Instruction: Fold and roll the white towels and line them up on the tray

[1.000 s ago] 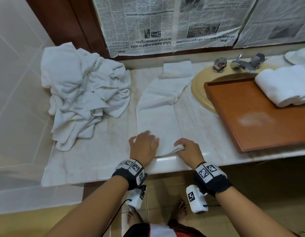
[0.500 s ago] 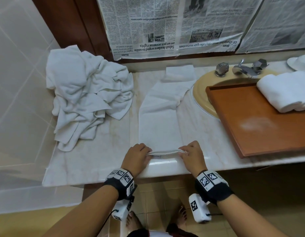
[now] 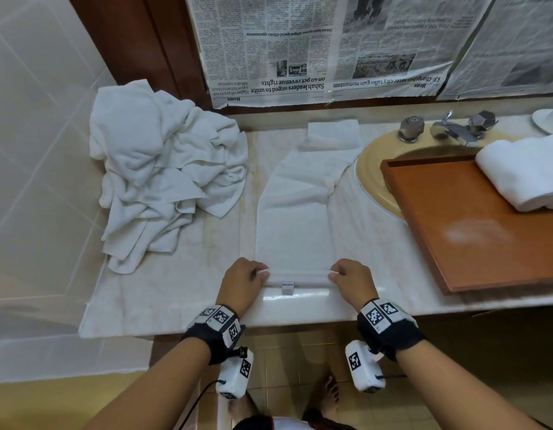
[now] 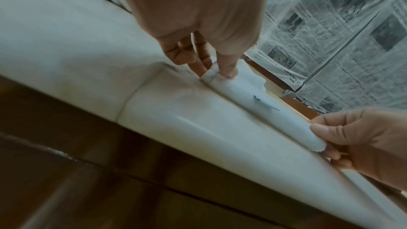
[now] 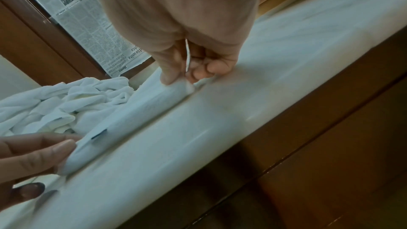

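A long folded white towel [image 3: 295, 218] lies on the marble counter, running away from me. Its near end is turned into a thin roll [image 3: 298, 278] with a small label facing me. My left hand [image 3: 245, 282] pinches the roll's left end [image 4: 214, 76] and my right hand [image 3: 351, 279] pinches its right end [image 5: 187, 86]. The wooden tray [image 3: 473, 237] sits to the right over the sink, with a rolled white towel [image 3: 523, 172] at its far right. A heap of unfolded white towels [image 3: 163, 169] lies at the left.
The yellow sink basin [image 3: 371, 169] and chrome taps [image 3: 449, 128] are behind the tray. Newspaper [image 3: 300, 48] covers the wall behind. A tiled wall [image 3: 36, 150] borders the counter on the left. The counter's front edge [image 3: 293, 308] is just below my hands.
My hands took the towel's near edge, lifted it and turned it over away from me, so that end now forms a thin roll with the label showing.
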Available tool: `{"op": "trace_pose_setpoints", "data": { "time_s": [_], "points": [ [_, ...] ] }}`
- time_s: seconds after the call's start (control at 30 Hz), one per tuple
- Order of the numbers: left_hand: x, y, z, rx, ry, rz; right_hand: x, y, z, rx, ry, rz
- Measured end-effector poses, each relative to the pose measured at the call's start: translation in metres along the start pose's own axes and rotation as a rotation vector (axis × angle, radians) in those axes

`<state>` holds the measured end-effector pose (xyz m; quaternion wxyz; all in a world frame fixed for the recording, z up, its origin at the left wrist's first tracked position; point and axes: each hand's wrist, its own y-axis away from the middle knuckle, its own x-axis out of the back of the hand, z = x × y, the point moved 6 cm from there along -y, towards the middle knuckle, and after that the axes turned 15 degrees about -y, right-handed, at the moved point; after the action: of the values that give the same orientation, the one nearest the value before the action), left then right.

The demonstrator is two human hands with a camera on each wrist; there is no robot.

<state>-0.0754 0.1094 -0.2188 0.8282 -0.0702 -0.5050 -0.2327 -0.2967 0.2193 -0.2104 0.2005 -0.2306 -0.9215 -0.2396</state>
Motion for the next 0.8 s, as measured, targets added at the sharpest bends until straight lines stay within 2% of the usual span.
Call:
{"op": "trace_pose_setpoints", "data": {
  "time_s": [0.1, 0.17, 0.3, 0.43, 0.7, 0.8],
  "points": [
    [-0.002, -0.001, -0.002, 0.0, -0.025, -0.003, -0.002, 0.002, -0.002, 0.005, -0.031, 0.036],
    [-0.003, 0.0, -0.001, -0.066, -0.055, 0.035, -0.004, 0.005, -0.004, 0.062, 0.059, 0.051],
    [0.002, 0.002, 0.012, -0.257, -0.189, 0.128, -0.012, 0.013, -0.014, 0.266, 0.381, 0.1],
    [0.004, 0.007, 0.019, -0.388, -0.281, 0.155, -0.019, 0.017, -0.023, 0.454, 0.516, 0.095],
    [0.002, 0.012, 0.009, -0.484, -0.306, 0.086, -0.023, 0.025, -0.005, 0.486, 0.476, -0.025],
    [0.005, 0.008, 0.017, -0.503, -0.342, 0.118, -0.02, 0.022, -0.005, 0.476, 0.507, -0.026]
  ]
}}
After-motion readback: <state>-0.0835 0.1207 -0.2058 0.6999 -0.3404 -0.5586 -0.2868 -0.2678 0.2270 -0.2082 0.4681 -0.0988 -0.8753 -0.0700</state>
